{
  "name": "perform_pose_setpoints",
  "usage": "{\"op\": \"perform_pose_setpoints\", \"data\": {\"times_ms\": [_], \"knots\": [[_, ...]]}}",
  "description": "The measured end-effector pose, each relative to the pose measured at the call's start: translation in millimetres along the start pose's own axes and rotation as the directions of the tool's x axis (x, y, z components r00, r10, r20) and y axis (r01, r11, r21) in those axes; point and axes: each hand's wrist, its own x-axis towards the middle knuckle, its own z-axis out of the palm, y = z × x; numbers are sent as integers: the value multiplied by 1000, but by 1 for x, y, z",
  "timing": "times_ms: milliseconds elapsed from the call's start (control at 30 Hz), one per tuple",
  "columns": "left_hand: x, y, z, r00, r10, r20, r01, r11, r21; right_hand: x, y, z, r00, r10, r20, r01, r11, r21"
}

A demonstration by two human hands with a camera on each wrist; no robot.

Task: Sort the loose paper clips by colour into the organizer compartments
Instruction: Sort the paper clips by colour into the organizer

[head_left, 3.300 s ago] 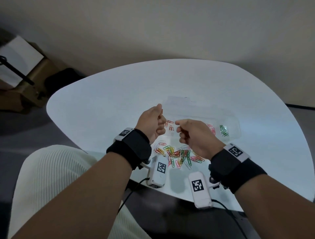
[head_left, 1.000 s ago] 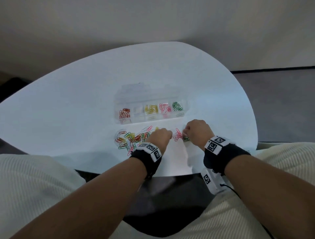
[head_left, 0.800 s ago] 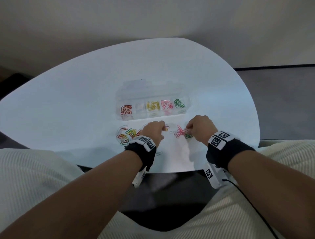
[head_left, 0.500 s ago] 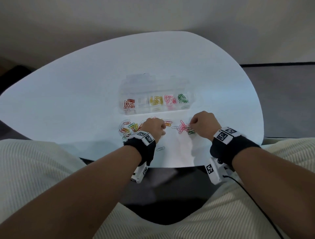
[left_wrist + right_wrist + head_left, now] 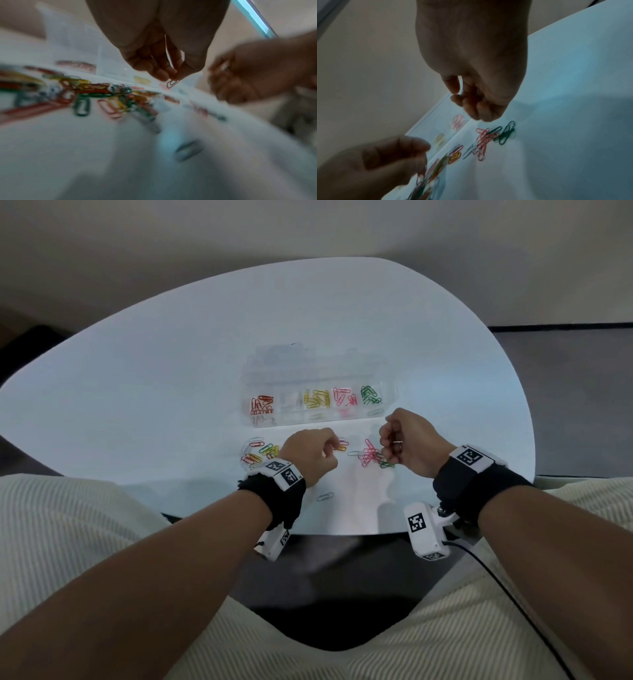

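A clear organizer (image 5: pixel 388 393) lies on the white table (image 5: pixel 137 392) and holds red (image 5: pixel 262 405), yellow (image 5: pixel 317 399), pink (image 5: pixel 344 398) and green clips (image 5: pixel 370 395) in separate compartments. Loose mixed clips (image 5: pixel 257 453) lie in front of it, with a pink and green pile (image 5: pixel 371 457) to the right. My left hand (image 5: pixel 173 78) pinches a red clip (image 5: pixel 172 83) between thumb and finger, just above the table. My right hand (image 5: pixel 385 441) hovers over the pink and green pile (image 5: pixel 489 136) with its fingers (image 5: pixel 471 106) curled; no clip shows in them.
A single grey clip (image 5: pixel 324 496) lies alone near the table's front edge. One compartment (image 5: pixel 291 402) between red and yellow looks nearly colourless. My legs in pale trousers sit under the front edge, and the floor shows to the right.
Both hands have lifted slightly off the loose clips. The left hand has come up with a red clip pinched, and the right hand has risen from the pink and green pile.
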Motion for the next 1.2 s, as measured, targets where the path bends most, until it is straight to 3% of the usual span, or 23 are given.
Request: {"op": "perform_pose_setpoints", "data": {"times_ms": [67, 100, 167, 200, 300, 400, 533, 700, 800, 900, 1067, 1200], "knots": [[0, 2, -1, 988, -96, -118, 61, 962, -267, 3, -1, 2, 994, -98, -53, 82, 967, -242], [0, 3, -2, 979, -158, -133, 92, 910, -405, 5, 0, 3, 981, -177, -79, 125, 887, -445], [1, 6, -6, 968, -238, -79, 141, 776, -615, 10, 5, 7, 941, -330, -77, 160, 633, -758], [1, 7, -8, 967, -250, -42, 155, 718, -679, 12, 7, 8, 932, -356, -69, 148, 549, -823], [1, 9, -13, 969, -246, 35, 188, 631, -753, 14, 12, 16, 934, -347, -86, 88, 456, -885], [2, 5, -13, 969, -229, 89, 222, 662, -715, 17, 12, 23, 933, -348, -92, 63, 409, -911], [7, 10, -10, 964, -234, 125, 262, 766, -587, 18, 13, 26, 945, -314, -89, 39, 380, -924], [14, 22, -1, 952, -300, 60, 304, 905, -299, 21, 16, 28, 955, -284, -83, 28, 365, -931], [15, 28, 1, 962, -273, 11, 272, 954, -128, 20, 16, 29, 959, -276, -64, 43, 365, -930], [23, 25, 5, 972, -236, 2, 236, 972, -3, 16, 16, 28, 953, -297, -66, 62, 401, -914], [30, 23, 10, 977, -212, 24, 203, 957, 208, 11, 14, 24, 918, -387, -88, 161, 567, -808], [34, 24, 11, 977, -208, 39, 189, 939, 289, 10, 16, 24, 910, -405, -91, 205, 630, -749]]}}
